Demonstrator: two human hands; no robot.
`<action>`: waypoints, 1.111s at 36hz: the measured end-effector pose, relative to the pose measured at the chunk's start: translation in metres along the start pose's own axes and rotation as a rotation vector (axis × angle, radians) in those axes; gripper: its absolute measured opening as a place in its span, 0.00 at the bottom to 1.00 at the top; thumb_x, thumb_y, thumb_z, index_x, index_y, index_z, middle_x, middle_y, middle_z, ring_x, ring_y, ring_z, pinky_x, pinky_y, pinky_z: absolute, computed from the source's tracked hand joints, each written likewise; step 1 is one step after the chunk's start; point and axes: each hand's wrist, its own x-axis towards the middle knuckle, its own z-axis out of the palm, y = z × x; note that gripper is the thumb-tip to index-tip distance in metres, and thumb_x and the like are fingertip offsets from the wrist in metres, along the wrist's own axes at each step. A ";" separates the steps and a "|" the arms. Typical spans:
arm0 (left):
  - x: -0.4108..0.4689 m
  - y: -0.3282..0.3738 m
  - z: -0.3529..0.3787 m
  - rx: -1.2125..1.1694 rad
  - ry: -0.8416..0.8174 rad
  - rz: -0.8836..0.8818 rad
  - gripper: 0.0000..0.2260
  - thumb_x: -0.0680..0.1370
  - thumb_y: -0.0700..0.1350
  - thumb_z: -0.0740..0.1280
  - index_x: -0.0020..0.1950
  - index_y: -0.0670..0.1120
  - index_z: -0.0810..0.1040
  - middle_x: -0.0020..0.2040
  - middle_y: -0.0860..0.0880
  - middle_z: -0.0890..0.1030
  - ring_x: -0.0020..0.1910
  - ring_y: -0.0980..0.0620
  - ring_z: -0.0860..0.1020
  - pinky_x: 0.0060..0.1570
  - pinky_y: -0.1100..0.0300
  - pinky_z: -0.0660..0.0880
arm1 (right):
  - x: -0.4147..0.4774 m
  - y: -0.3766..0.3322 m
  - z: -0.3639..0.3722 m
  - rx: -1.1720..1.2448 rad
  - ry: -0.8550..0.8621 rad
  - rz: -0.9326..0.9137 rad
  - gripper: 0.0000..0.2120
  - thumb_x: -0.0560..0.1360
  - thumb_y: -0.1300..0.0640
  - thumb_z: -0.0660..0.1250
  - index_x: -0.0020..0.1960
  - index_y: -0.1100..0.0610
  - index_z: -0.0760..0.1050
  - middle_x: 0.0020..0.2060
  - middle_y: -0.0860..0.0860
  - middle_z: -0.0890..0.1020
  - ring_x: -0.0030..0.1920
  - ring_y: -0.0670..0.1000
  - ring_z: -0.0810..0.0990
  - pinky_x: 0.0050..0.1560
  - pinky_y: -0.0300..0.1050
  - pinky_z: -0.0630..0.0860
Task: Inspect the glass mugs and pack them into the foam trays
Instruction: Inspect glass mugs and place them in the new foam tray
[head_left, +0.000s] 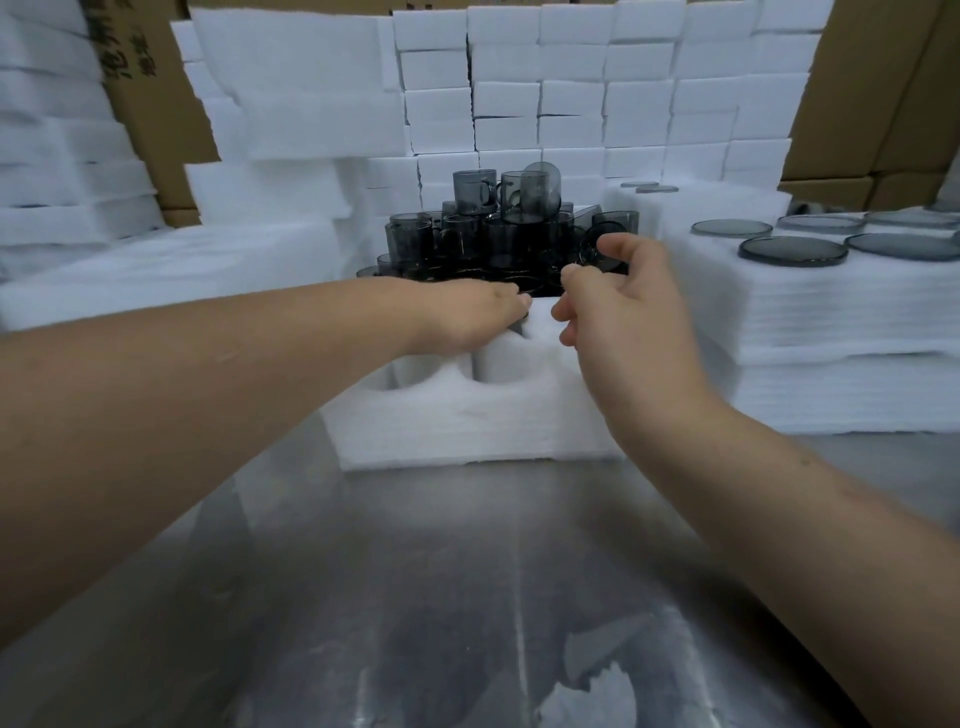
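Behind the foam tray (467, 421), at the middle of the desk (467, 597): a heap of smoky glass mugs (498, 234), stacked in tiers with two perched on top, kept within easy reach so each can be lifted, checked and dropped straight into a cell. Just in front, touching the heap's foot, the tray itself, its round cells facing up and the near ones unfilled, so packing judged barely begun. Over the tray's far cells, the left hand (467, 312), palm down, fingertips hidden past a dark shape at the cell's edge, possibly a mug being seated; cannot tell whether gripping or merely resting. Beside it, the right hand (618, 301), blurred, raised before the heap's right flank, fingers (566, 310) loosely curled and grasping nothing visible, likely poised for the next mug. Further right, flat grey glass discs (792, 251) laid apart on a stack of foam sheets (831, 322), cushioned against chipping. Beyond all, a wall of white foam blocks (571, 104), flanked by cardboard boxes (883, 78).
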 end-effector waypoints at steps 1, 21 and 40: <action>0.002 -0.001 -0.001 -0.036 0.069 -0.012 0.17 0.82 0.51 0.49 0.66 0.48 0.70 0.64 0.54 0.71 0.63 0.52 0.69 0.66 0.57 0.63 | 0.000 0.000 0.000 -0.003 -0.001 0.001 0.12 0.74 0.54 0.61 0.56 0.47 0.64 0.26 0.38 0.77 0.29 0.37 0.74 0.35 0.39 0.66; 0.042 -0.032 -0.017 0.562 0.091 -0.085 0.14 0.78 0.35 0.54 0.60 0.39 0.73 0.60 0.42 0.75 0.58 0.44 0.74 0.59 0.51 0.69 | -0.002 0.000 0.000 -0.059 -0.027 0.003 0.12 0.74 0.53 0.61 0.56 0.45 0.63 0.28 0.39 0.78 0.34 0.41 0.76 0.37 0.42 0.69; 0.052 -0.031 -0.015 0.827 0.077 0.050 0.10 0.79 0.34 0.54 0.56 0.37 0.72 0.57 0.40 0.76 0.56 0.43 0.74 0.53 0.55 0.68 | -0.003 -0.001 0.001 -0.090 -0.048 -0.002 0.13 0.74 0.52 0.61 0.56 0.45 0.63 0.33 0.45 0.79 0.40 0.46 0.78 0.43 0.48 0.74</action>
